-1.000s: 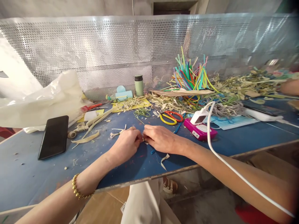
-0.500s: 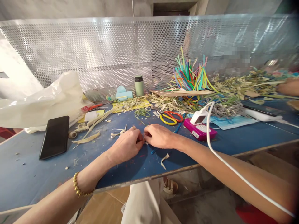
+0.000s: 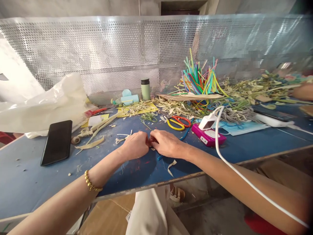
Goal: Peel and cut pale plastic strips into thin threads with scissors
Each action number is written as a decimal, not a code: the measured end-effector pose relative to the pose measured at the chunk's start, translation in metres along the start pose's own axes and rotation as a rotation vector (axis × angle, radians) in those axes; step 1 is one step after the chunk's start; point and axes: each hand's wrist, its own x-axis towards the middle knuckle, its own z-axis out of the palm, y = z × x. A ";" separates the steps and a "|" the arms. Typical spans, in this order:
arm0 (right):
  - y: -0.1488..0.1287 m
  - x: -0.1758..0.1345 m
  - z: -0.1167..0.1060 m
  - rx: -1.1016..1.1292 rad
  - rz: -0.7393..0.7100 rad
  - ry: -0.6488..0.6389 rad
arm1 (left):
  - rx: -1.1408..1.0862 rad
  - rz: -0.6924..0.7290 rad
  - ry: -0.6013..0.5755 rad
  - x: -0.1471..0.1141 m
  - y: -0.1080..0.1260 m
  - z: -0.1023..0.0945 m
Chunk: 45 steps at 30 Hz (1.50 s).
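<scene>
My left hand (image 3: pixel 137 144) and my right hand (image 3: pixel 167 142) meet over the middle of the blue table (image 3: pixel 137 173). Both have their fingers closed in a pinch, and whatever lies between the fingertips is hidden. A blue pipe cleaner (image 3: pixel 159 157) pokes out under my right hand. Just left of my left hand lies a small knotted pale strip (image 3: pixel 119 140). A loose pale scrap (image 3: pixel 172 167) rests below my right hand. Beyond the hands are scissors with yellow and orange handles (image 3: pixel 176 124).
A black phone (image 3: pixel 56 142) lies at left. A magenta power socket (image 3: pixel 209 134) with a white cable (image 3: pixel 232 169) stands at right. Farther back are a green bottle (image 3: pixel 145 90), colourful pipe cleaners (image 3: pixel 200 78) and dried leaf strips (image 3: pixel 256 91). A co-worker's hand (image 3: pixel 303 91) shows far right.
My left hand has rolled slightly, its wrist and bracelet shifting up and to the right. My right hand stays nearly in place, fingertips still together with the left.
</scene>
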 end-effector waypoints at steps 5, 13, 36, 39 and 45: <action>0.008 -0.004 -0.003 0.060 -0.098 0.074 | -0.084 -0.043 -0.072 0.004 -0.001 -0.004; 0.000 -0.017 -0.009 -0.338 -0.365 0.073 | -0.122 -0.043 -0.046 0.004 -0.001 -0.004; 0.010 -0.010 -0.002 -0.120 -0.358 0.098 | 0.067 0.232 0.133 -0.015 -0.005 0.007; 0.008 -0.011 -0.003 -0.101 -0.345 0.107 | 0.107 0.219 0.106 -0.014 -0.004 0.006; 0.005 -0.010 0.000 -0.262 -0.357 0.054 | 0.174 0.182 0.092 -0.010 -0.002 0.005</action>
